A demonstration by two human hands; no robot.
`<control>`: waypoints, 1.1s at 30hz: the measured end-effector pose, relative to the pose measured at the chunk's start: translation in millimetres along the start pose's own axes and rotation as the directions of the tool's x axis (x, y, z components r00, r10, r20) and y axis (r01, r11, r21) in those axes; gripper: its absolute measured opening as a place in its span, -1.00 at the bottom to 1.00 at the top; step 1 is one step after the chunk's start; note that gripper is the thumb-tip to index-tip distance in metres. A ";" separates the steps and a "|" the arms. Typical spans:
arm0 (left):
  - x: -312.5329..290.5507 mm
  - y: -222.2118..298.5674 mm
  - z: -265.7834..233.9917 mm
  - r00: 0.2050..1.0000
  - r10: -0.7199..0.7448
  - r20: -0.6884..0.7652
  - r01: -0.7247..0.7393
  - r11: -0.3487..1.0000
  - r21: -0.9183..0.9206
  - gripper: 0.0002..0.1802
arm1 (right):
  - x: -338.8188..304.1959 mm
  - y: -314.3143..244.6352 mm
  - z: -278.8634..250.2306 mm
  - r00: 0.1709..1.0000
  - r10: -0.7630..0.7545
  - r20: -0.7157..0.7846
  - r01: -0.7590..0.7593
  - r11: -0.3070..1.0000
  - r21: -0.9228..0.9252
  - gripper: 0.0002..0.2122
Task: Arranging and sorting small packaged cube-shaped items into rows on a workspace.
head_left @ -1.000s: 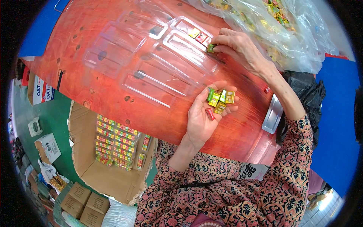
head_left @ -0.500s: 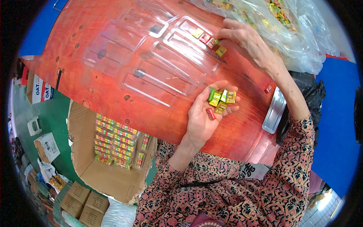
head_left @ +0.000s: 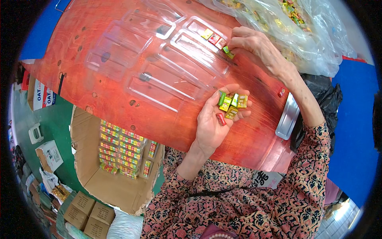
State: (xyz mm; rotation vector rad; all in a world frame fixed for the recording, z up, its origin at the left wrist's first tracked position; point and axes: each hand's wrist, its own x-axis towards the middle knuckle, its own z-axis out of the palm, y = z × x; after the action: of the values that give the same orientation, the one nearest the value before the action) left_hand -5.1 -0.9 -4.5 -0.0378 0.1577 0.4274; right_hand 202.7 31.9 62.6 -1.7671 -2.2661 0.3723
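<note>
My left hand (head_left: 211,123) is palm up with curled fingers, cupping several small wrapped candies (head_left: 232,103), green, yellow and gold, plus a red one (head_left: 221,118) lower on the palm. Over the far end of a clear plastic tray (head_left: 193,46), my right hand (head_left: 254,46) has its fingers pinched together at a green-and-yellow candy (head_left: 228,51). In that tray's row lie a yellow candy (head_left: 206,34) and two red ones (head_left: 217,40) beside it. The fingertips partly hide the end of the row.
More clear trays (head_left: 119,51) lie across the red wooden table (head_left: 91,95). A big clear bag (head_left: 318,44) of candies stands at far right. Near the right edge are a loose red candy (head_left: 281,92) and a metal tray (head_left: 287,117). Below left, a cardboard box (head_left: 91,159) holds filled packs (head_left: 121,145).
My right fingers have drawn in against the candy at the row's end, which has shifted slightly toward the tray. My left hand stays nearly still with its candies.
</note>
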 end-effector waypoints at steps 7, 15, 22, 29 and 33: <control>0.9 -1.1 0.8 1.000 -0.005 0.002 0.005 1.000 -0.010 -0.54 | -0.6 5.4 1.5 0.999 -0.017 0.037 0.021 0.994 -0.107 -0.85; 1.2 -0.3 3.5 1.000 -0.006 -0.014 0.006 1.000 -0.018 -0.54 | -1.8 -8.4 9.8 0.992 -0.016 -0.125 0.004 0.995 -0.100 -0.82; 0.0 -2.6 2.4 1.000 -0.016 -0.008 0.016 1.000 -0.015 -0.53 | 6.4 -0.7 3.6 0.909 0.416 -0.007 -0.389 0.856 0.341 -0.78; -1.7 0.2 4.0 1.000 0.010 -0.010 -0.010 1.000 0.004 -0.50 | 17.1 6.3 -4.3 0.866 0.340 0.366 -0.385 -0.012 0.923 -0.65; -0.3 0.1 6.3 1.000 0.016 0.000 -0.016 1.000 0.017 -0.47 | 11.7 2.1 -4.1 0.852 0.391 0.347 -0.362 -0.037 0.932 -0.79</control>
State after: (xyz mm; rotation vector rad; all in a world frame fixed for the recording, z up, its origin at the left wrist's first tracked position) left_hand -4.6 -0.5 1.8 -0.0197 0.1624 0.4424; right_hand 203.3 44.0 66.1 -1.3547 -0.7077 1.5554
